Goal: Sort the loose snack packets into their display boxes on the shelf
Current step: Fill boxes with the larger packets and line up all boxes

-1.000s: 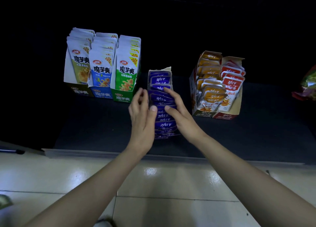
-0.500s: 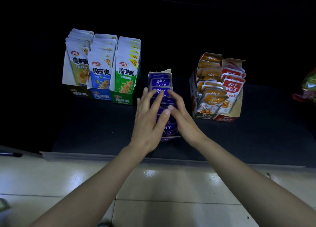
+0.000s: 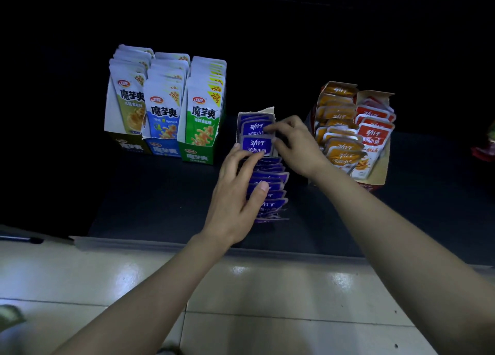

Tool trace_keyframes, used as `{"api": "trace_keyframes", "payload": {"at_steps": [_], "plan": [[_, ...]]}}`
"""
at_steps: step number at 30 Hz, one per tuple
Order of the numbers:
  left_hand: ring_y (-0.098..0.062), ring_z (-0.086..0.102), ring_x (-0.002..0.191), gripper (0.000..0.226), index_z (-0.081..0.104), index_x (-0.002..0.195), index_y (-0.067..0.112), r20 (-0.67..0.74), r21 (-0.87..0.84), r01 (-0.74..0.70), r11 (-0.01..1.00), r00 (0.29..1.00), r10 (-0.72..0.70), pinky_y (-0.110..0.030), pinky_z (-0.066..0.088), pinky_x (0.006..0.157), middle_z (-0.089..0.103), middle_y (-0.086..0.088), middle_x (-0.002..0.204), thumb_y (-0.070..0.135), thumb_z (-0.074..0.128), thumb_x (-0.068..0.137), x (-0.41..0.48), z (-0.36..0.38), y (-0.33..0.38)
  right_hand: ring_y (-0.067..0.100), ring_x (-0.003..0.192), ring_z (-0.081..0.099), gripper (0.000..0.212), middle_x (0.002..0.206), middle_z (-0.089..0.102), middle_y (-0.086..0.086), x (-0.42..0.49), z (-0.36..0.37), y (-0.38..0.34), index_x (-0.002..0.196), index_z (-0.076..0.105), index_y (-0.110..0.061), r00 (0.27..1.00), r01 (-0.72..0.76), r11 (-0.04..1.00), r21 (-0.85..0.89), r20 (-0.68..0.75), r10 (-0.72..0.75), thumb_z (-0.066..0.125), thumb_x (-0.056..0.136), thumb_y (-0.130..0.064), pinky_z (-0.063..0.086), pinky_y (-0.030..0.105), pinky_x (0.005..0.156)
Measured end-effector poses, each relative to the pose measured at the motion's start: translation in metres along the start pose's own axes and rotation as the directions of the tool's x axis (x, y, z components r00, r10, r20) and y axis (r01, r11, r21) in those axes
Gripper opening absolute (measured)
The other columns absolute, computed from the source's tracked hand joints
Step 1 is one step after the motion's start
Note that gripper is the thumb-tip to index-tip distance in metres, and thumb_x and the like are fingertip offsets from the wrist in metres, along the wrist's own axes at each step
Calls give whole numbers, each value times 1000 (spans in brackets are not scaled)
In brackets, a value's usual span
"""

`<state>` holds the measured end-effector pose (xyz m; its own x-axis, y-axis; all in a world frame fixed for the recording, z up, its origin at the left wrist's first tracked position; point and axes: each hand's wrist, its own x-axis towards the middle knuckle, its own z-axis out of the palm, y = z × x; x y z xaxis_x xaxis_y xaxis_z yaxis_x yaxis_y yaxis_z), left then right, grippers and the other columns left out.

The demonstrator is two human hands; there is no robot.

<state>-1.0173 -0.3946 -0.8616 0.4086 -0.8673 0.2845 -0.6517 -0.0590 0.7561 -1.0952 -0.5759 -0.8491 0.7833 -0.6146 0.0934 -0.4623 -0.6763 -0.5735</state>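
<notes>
Straightening purple packets (image 3: 257, 144) in the display box (image 3: 268, 111) on the shelf (image 3: 160, 202).
The left hand (image 3: 235, 194) lies flat-fingered on the slumped front packets; the right hand (image 3: 297, 146) pinches the upright rear ones. Released too soon, the row may fan forward out of the box.

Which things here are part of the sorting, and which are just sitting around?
In use: purple packets, their purple box, left hand pressing the row, right hand pinching packets.
Idle: three tall pouch boxes, orange and red boxes, wrapper at right edge.
</notes>
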Motion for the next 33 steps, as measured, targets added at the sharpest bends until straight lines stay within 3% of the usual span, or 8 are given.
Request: {"api": "trace_keyframes", "payload": {"at_steps": [4,8,13,18,24,28,31,33], "plan": [[-12,10,148,60,42,144,14,10,-13,7,1000,1000,-6,-14,14,113,32,-3,149,48,30,96,0,0,0,23,114,54,31,129,49,10,8,-1,-4,125,56,-12,999,20,984,-176,40,-13,58,95,-21,49,35,90],[-11,9,148,60,40,145,15,9,-31,17,999,1000,-17,-14,14,113,29,-1,150,47,31,96,1,0,1,21,115,49,18,127,47,10,11,-2,-5,106,63,-9,999,43,988,-151,0,-44,65,90,-18,47,32,92],[-14,12,148,59,38,146,14,7,-41,12,999,1000,-12,-26,21,116,27,-1,149,45,31,96,0,0,1,26,113,49,11,117,55,12,-4,-3,7,93,69,-7,961,237,965,-114,-117,-250,73,83,-11,41,30,94],[-16,31,138,60,40,145,14,9,-40,28,999,1000,-28,-33,33,111,31,-1,144,47,31,96,0,1,1,12,102,61,11,105,66,6,-10,-7,-1,101,61,-4,979,198,956,215,-91,-182,61,92,-11,52,24,85],[-14,28,138,62,37,148,18,6,-70,45,997,999,-45,-31,29,112,26,-2,149,48,31,94,1,1,-1,10,103,62,15,108,65,2,-13,-12,-7,109,62,-8,992,94,956,276,54,-113,57,96,-11,53,25,87],[-1,8,145,66,30,151,21,2,-192,81,978,997,-82,-13,17,114,4,2,159,50,33,92,6,5,0,12,106,64,29,117,63,2,-43,0,-17,125,55,-9,991,-101,784,613,131,25,38,105,-20,54,26,86],[11,-1,143,75,12,155,26,63,-284,179,942,984,-168,1,10,104,-6,12,162,57,30,88,12,9,2,10,116,59,38,129,56,-3,-59,13,-25,138,43,-18,981,-185,672,717,174,84,31,105,-30,53,30,93],[13,-4,141,79,3,155,29,104,-327,228,917,973,-205,-2,7,107,-9,16,161,58,28,86,16,10,3,7,126,51,47,142,46,-5,-60,19,-26,146,34,-23,980,-190,648,738,177,87,30,104,-41,48,31,102]]}}
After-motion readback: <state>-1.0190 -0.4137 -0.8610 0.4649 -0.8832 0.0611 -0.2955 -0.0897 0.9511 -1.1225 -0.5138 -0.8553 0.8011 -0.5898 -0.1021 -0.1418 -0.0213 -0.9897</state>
